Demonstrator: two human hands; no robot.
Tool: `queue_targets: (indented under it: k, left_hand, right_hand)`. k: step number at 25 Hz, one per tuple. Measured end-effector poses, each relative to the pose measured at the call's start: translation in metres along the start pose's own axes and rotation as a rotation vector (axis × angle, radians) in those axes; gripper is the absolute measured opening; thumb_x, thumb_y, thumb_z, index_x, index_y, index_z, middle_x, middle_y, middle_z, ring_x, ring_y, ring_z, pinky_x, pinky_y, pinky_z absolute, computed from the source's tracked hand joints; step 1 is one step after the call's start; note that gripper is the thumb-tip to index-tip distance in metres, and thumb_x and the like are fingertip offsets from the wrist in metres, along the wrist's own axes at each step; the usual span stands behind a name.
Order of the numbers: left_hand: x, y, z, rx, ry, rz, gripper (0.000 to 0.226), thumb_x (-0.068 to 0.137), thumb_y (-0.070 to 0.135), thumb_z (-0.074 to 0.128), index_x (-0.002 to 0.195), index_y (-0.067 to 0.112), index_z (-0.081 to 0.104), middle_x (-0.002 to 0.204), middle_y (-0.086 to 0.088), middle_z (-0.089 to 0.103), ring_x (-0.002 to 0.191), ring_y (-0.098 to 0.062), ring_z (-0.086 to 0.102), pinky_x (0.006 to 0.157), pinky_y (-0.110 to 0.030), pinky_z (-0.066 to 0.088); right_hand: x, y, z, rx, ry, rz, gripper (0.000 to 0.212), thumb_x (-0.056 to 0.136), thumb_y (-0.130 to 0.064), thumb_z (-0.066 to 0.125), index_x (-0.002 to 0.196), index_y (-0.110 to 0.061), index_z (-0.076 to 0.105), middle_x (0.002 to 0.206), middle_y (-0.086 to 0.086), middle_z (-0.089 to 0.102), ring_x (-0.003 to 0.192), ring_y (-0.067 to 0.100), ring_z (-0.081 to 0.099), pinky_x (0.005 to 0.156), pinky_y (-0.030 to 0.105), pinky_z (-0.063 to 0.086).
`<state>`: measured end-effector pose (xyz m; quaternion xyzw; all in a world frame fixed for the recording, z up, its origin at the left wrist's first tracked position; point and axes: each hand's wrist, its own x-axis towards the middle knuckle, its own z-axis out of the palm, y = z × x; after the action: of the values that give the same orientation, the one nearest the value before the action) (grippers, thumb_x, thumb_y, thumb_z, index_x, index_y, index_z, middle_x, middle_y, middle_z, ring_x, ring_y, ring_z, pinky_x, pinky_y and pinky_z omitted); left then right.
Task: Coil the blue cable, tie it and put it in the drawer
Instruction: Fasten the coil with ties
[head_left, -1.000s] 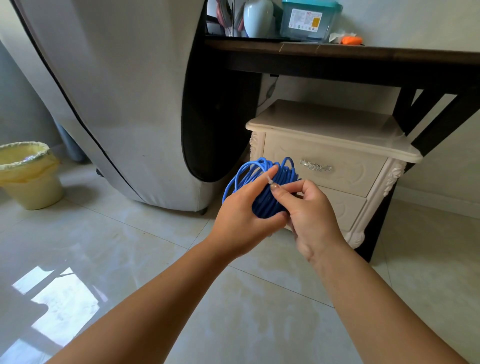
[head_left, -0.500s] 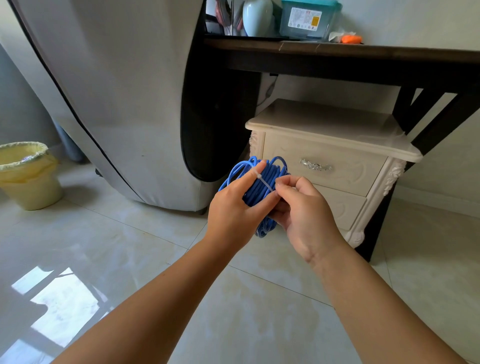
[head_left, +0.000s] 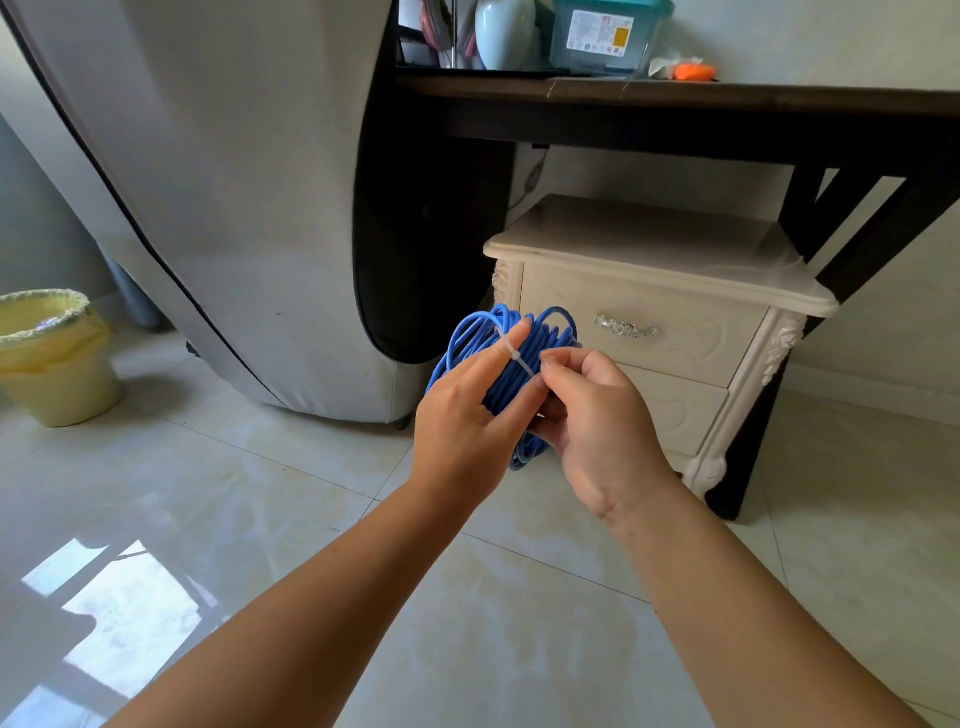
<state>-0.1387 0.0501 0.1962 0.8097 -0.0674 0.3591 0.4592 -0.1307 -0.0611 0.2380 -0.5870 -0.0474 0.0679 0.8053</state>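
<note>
Blue cable coil (head_left: 556, 340) | left hand (head_left: 467, 426) grips it | right hand (head_left: 597, 421) pinches white tie (head_left: 511, 353) | drawer (head_left: 701, 317) closed

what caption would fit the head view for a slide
Left hand grips the coiled blue cable while right hand pinches a white tie across it, in front of the closed drawer
</note>
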Motion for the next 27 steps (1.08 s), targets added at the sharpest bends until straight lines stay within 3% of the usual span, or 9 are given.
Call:
queue_targets:
  k: [5,9,11,13,16,19,20,23,27]
  left_hand:
    - [-0.001,0.000,0.001,0.037,0.008,0.011,0.054,0.089,0.055,0.053,0.140,0.037,0.051,0.099,0.032,0.058,0.094,-0.005,0.066,0.077,-0.035,0.060]
    - [0.004,0.000,-0.008,-0.123,-0.238,-0.169,0.087,0.074,0.067,0.070,0.148,0.042,0.031,0.119,0.026,0.057,0.110,0.001,0.062,0.091,-0.022,0.055]
    - [0.008,-0.002,-0.012,-0.267,-0.279,-0.331,0.102,0.067,0.051,0.083,0.151,0.037,0.028,0.126,0.024,0.056,0.113,0.001,0.061,0.093,-0.022,0.053]
    - [0.012,-0.006,-0.015,-0.418,-0.205,-0.480,0.094,0.072,0.023,0.088,0.149,0.032,0.036,0.124,0.010,0.064,0.108,-0.007,0.067,0.091,-0.030,0.057]
    - [0.018,-0.009,-0.020,-0.591,-0.162,-0.506,0.067,0.072,0.011,0.078,0.134,0.023,0.055,0.107,-0.003,0.073,0.098,-0.021,0.071,0.082,-0.035,0.059]
    - [0.022,-0.003,-0.020,-0.761,-0.195,-0.500,0.051,0.073,0.005,0.068,0.123,0.011,0.061,0.093,-0.006,0.071,0.086,-0.021,0.069,0.074,-0.032,0.057]
    - [0.023,-0.003,-0.020,-0.798,-0.203,-0.514,0.047,0.072,0.004,0.067,0.119,0.008,0.061,0.092,-0.008,0.068,0.085,-0.023,0.067,0.075,-0.035,0.057]
    - [0.023,-0.007,-0.017,-0.888,-0.251,-0.571,0.036,0.070,0.007,0.067,0.105,0.008,0.061,0.089,-0.010,0.061,0.086,-0.028,0.060,0.078,-0.039,0.053]
    - [0.021,-0.008,-0.011,-0.975,-0.441,-0.550,0.052,0.072,0.016,0.072,0.122,0.007,0.056,0.104,-0.007,0.062,0.101,-0.025,0.061,0.092,-0.044,0.049]
  right_hand:
    - [0.000,0.000,0.000,0.013,-0.008,0.000,0.009,0.101,-0.011,0.049,0.098,-0.011,0.057,0.100,0.014,0.068,0.087,0.025,0.069,0.069,0.035,0.054]
    - [0.000,-0.012,-0.002,0.114,-0.049,0.049,0.011,0.102,-0.011,0.047,0.103,-0.012,0.057,0.099,0.013,0.069,0.084,0.022,0.071,0.068,0.034,0.055]
    - [0.000,-0.017,-0.006,0.146,-0.100,0.077,0.011,0.103,-0.013,0.045,0.107,-0.012,0.055,0.103,0.016,0.070,0.088,0.023,0.072,0.075,0.036,0.057]
    - [0.002,-0.016,-0.013,-0.131,0.000,-0.065,0.011,0.099,-0.016,0.051,0.110,-0.015,0.054,0.102,0.010,0.072,0.093,0.022,0.072,0.082,0.036,0.057]
    - [0.018,-0.006,-0.036,-0.843,0.352,-0.366,0.060,0.081,-0.039,0.074,0.130,-0.024,0.042,0.129,-0.004,0.055,0.124,0.018,0.048,0.099,0.036,0.043]
    - [0.022,0.006,-0.043,-0.490,0.166,0.170,0.116,0.058,-0.060,0.085,0.149,-0.037,0.018,0.145,-0.007,0.044,0.134,0.016,0.041,0.106,0.042,0.034]
    - [0.021,0.012,-0.042,-0.312,0.050,0.283,0.112,0.054,-0.061,0.086,0.147,-0.037,0.028,0.140,-0.009,0.054,0.130,0.016,0.049,0.102,0.046,0.037]
    - [0.022,0.014,-0.041,0.059,-0.143,0.322,0.056,0.069,-0.039,0.078,0.122,-0.024,0.063,0.114,0.002,0.073,0.105,0.022,0.069,0.087,0.051,0.050]
    - [0.033,0.007,-0.049,0.202,-0.045,0.209,0.009,0.082,-0.002,0.066,0.089,-0.005,0.069,0.083,0.013,0.071,0.082,0.028,0.069,0.082,0.040,0.056]
